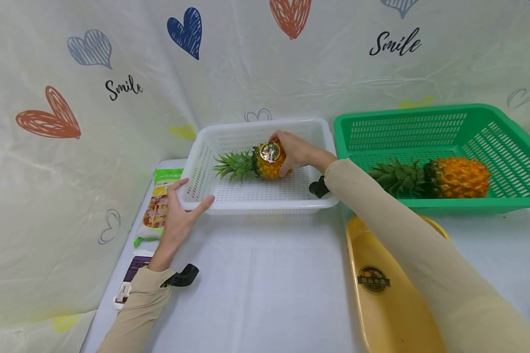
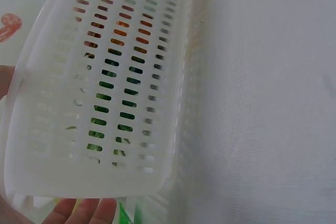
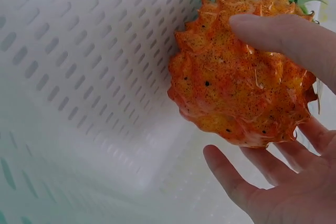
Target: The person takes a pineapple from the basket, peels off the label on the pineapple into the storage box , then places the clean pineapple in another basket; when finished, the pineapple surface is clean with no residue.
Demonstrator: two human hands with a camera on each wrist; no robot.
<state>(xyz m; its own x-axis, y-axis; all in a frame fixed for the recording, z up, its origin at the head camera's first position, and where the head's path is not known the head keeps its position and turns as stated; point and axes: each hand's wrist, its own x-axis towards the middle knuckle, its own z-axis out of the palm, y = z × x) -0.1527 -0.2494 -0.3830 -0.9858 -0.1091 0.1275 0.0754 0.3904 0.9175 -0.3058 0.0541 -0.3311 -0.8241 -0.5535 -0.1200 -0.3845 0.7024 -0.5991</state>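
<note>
the right hand [image 1: 297,149] reaches into a white basket [image 1: 265,205] and grips a pineapple [image 1: 271,169] by its orange body, thumb on one side and fingers on the other; the right wrist view shows the index finger held a little off the fruit. the pineapple lies on its side within the basket's walls, green leaves [image 1: 236,165] pointing left, a round gold and black sticker [image 1: 270,152] on its upper side. whether it touches the basket's floor i cannot tell.

the left hand [image 1: 178,220] holds the near left corner of the white basket, thumb on the near rim and the other fingers round the left end.

just right of it is a green basket [image 1: 472,202], with a second pineapple [image 1: 461,177] lying on its side, leaves to the left. in front of that, partly hidden by the right sleeve [image 1: 393,230], a yellow tray [image 1: 406,323] with a dark label [image 1: 373,279] sits on the white-covered bench [image 1: 282,279]. by the left arm lie a green packet [image 1: 156,203] and a purple and white packet [image 1: 134,267]. behind everything hangs a pale sheet [image 1: 247,63] printed with hearts.
</note>
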